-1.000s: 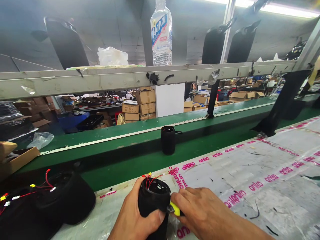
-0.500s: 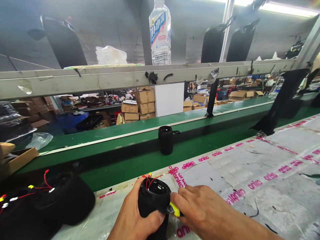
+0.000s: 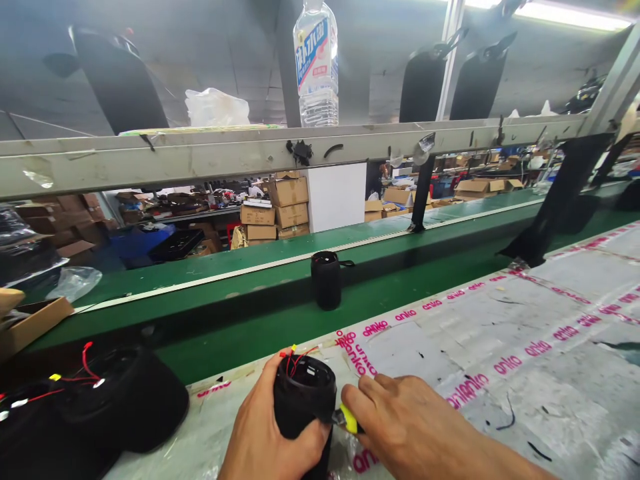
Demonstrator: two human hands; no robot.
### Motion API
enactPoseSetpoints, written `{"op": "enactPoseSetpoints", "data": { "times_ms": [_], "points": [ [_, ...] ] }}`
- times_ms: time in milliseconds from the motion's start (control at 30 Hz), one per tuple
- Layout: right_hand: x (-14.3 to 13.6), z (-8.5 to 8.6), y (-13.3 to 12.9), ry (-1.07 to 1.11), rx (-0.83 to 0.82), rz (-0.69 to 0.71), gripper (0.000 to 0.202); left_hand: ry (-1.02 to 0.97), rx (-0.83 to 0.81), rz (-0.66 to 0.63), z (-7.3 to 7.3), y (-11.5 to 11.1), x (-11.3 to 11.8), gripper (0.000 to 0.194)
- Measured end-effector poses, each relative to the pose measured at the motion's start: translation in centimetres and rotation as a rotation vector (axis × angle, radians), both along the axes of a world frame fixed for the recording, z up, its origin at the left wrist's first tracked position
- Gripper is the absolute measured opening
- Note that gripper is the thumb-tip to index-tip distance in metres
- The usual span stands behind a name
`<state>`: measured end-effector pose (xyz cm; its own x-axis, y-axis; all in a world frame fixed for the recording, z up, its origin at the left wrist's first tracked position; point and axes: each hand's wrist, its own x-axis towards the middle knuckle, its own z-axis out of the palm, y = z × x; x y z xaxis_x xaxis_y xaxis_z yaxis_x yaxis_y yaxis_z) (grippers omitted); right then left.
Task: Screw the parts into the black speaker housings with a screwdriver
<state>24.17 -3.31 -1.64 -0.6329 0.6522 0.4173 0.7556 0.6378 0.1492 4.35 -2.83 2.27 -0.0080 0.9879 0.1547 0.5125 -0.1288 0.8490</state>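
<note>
Near the far edge of the tabletop [image 3: 410, 353], the gap between my right hand [image 3: 403, 417] and the black cylinder [image 3: 299, 405] I hold has widened slightly.

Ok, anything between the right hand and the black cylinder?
Only the yellow tool in the right hand, its metal end at the right side of the cylinder, near the left hand; nothing else visible.

A clear plastic bottle [image 3: 317, 100] with a coloured label [image 3: 313, 57] stood upright at the top edge of a pale metal beam [image 3: 200, 157], with a crumpled white bag [image 3: 217, 108] to its left. Below the beam, stacked cardboard boxes [image 3: 291, 203] stood beside a white panel [image 3: 336, 193]. A long green surface [image 3: 390, 287] ran across the view, and near its left end a clear bag [image 3: 75, 283] lay just beside an open carton [image 3: 43, 323]. A tube lamp [image 3: 575, 16] glowed at upper right.
</note>
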Motion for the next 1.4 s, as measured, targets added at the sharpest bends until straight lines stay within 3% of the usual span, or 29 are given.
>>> {"op": "enactPoseSetpoints", "data": {
  "times_ms": [267,433,500,667,1000,1400],
  "points": [
    [-0.2,0.0,-0.4,-0.038,-0.011,-0.032,0.03,0.053,0.057,0.041,-1.2,0.2,-0.1,0.067],
    [-0.1,1.1,0.0,0.175,-0.16,0.041,0.024,-0.22,-0.055,-0.223,-0.6,0.8,-1.2,0.062],
    [0.1,1.6,0.2,0.292,-0.225,0.026,0.017,-0.287,-0.097,-0.265,-0.6,1.0,-1.7,0.065],
    [0.1,1.3,0.2,0.255,-0.294,-0.067,0.013,-0.301,-0.092,-0.21,-0.9,1.1,-1.9,0.077],
    [-0.7,0.4,0.5,0.132,-0.175,-0.009,0.029,-0.2,-0.015,-0.184,-1.0,1.0,-1.5,0.066],
    [0.0,-0.1,0.8,0.11,-0.094,0.09,0.037,-0.185,-0.029,-0.157,0.3,0.5,-0.9,0.06]
  ]
}}
